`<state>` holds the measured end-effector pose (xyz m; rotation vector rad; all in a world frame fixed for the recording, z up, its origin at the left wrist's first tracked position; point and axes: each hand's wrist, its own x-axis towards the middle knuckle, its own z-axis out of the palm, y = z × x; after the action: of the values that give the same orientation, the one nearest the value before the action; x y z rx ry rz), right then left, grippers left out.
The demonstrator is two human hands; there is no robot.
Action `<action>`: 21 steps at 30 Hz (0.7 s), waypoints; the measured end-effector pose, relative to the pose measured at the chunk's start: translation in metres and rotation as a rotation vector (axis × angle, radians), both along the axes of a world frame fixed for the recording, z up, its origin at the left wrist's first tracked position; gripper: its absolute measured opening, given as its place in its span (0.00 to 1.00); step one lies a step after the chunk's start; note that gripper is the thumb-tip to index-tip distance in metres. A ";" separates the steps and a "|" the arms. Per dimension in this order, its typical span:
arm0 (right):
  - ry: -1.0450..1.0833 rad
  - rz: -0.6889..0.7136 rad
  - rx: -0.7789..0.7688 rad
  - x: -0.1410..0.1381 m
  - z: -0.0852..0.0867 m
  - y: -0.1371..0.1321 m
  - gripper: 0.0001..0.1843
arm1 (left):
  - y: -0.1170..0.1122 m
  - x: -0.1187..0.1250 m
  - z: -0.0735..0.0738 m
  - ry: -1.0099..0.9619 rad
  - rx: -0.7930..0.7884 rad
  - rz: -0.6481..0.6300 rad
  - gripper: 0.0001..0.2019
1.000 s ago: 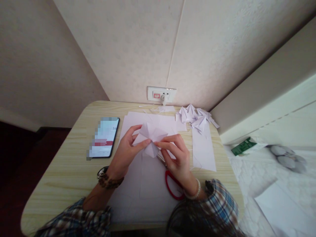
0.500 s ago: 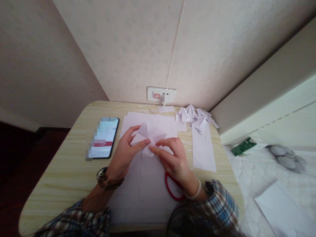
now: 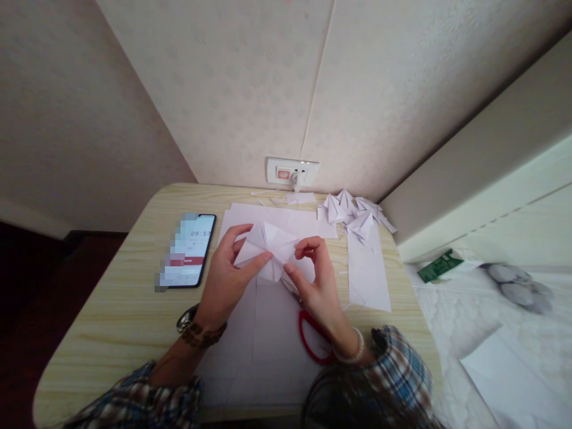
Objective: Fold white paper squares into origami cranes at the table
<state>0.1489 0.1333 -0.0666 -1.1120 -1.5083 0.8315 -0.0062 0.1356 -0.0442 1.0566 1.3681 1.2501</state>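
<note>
A white folded-paper piece (image 3: pixel 268 250) with several pointed flaps is raised over the paper sheets. My left hand (image 3: pixel 232 262) grips its left side, thumb on top near the centre and fingers beneath. At the piece's right side is my right hand (image 3: pixel 315 277), thumb tip at the lower right edge and curled index finger apart from the thumb. Under that hand lie scissors (image 3: pixel 308 351) with red handles, their blades partly hidden. White sheets (image 3: pixel 236 351) spread over the table below both hands.
A lit phone (image 3: pixel 192 253) lies on the table (image 3: pixel 111 304) at left. Several folded paper pieces (image 3: pixel 357 217) are heaped at the back right, by a paper strip (image 3: pixel 369 274). Paper scraps (image 3: pixel 299 197) lie below a wall socket (image 3: pixel 292 171).
My right thumb and index finger have parted and drawn right from the paper's centre to its right edge. The left hand keeps its hold, and the paper has tilted slightly.
</note>
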 end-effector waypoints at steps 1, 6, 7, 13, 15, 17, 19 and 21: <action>0.020 0.002 -0.059 -0.001 -0.002 0.001 0.12 | 0.000 0.000 0.001 0.008 0.003 -0.002 0.26; -0.006 0.106 -0.268 -0.001 0.001 0.003 0.10 | 0.000 0.001 0.002 -0.003 0.005 -0.005 0.26; -0.028 0.139 -0.298 0.000 0.002 0.003 0.11 | 0.000 0.001 0.002 -0.007 0.006 -0.006 0.27; -0.038 0.170 -0.373 0.001 0.005 0.004 0.15 | 0.002 0.002 -0.001 -0.034 0.003 -0.005 0.25; -0.024 0.168 -0.374 0.001 0.002 0.005 0.14 | 0.003 0.002 -0.001 -0.038 -0.012 -0.007 0.25; -0.014 0.166 -0.372 0.001 -0.001 0.005 0.13 | 0.003 0.002 0.000 -0.046 -0.025 -0.013 0.25; 0.000 0.166 -0.370 0.001 -0.002 0.006 0.12 | 0.003 0.002 0.001 -0.051 -0.041 -0.023 0.25; 0.018 0.158 -0.366 0.000 -0.003 0.006 0.12 | 0.003 0.002 0.002 -0.050 -0.052 -0.034 0.26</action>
<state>0.1491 0.1391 -0.0697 -1.2542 -1.4780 1.2603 -0.0042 0.1384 -0.0422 1.0019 1.3328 1.2022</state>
